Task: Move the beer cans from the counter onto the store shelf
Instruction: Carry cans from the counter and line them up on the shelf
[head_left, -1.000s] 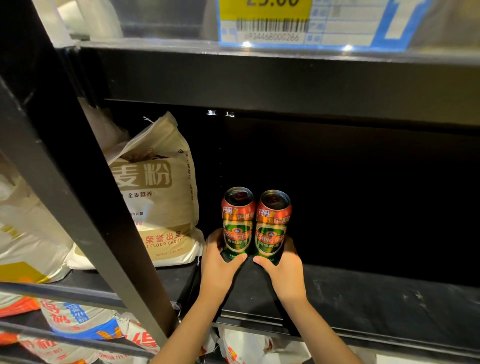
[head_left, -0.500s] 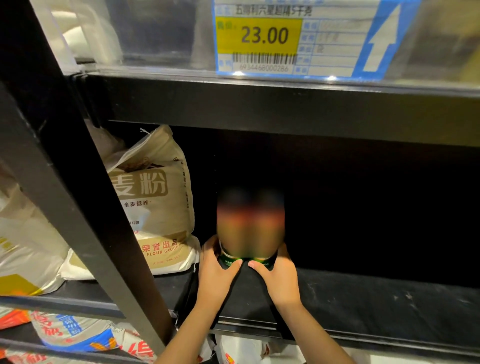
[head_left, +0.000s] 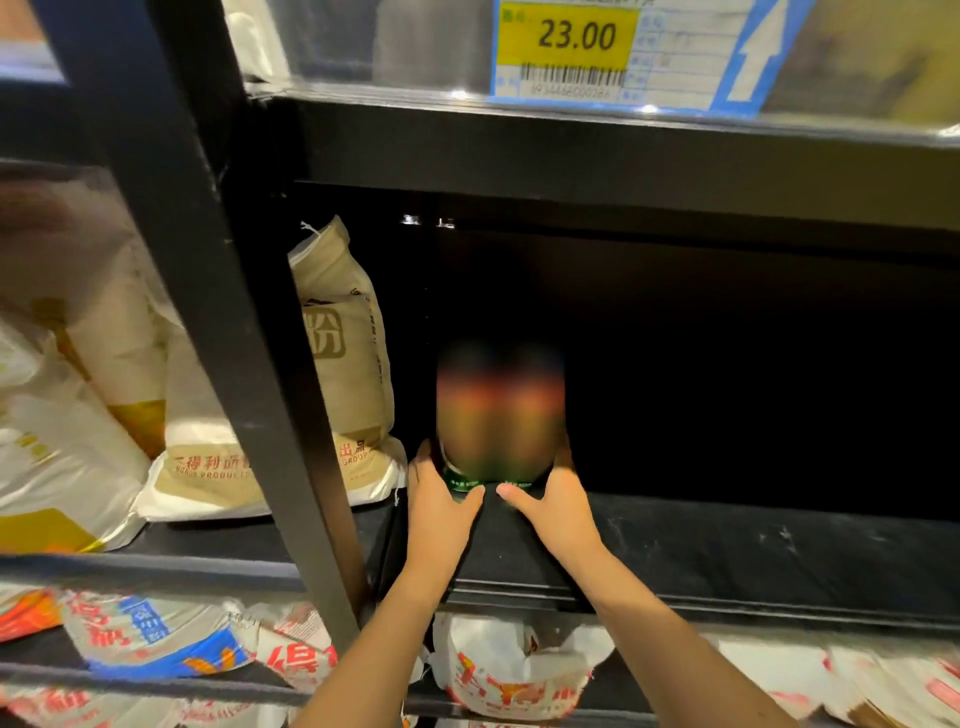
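Cans (head_left: 500, 415), two of them side by side and touching, are standing upright on the black shelf (head_left: 727, 545), toward its left end and set back from the front edge; most of their bodies are blurred, so only the green bands at the base are reading clearly. The left hand (head_left: 441, 512) is cupping the base of the left can, thumb across its front and fingers curled round the far side, while the right hand (head_left: 558, 512) is doing the same on the right can, so each hand is holding one can low down. A flour bag (head_left: 343, 374) is leaning just beside the cans on the left, near the black post (head_left: 228, 322), and a price tag (head_left: 566, 47) is hanging on the shelf edge above. The placing looks nearly done, with letting go as the likely next step. The risk is tipping: both grips are sitting at the very bottom, so a hand catching a can on the way out could be rocking it forward toward the front edge. A shove leftward could also be pressing the left can into the bag, and the bag could be slumping against it.
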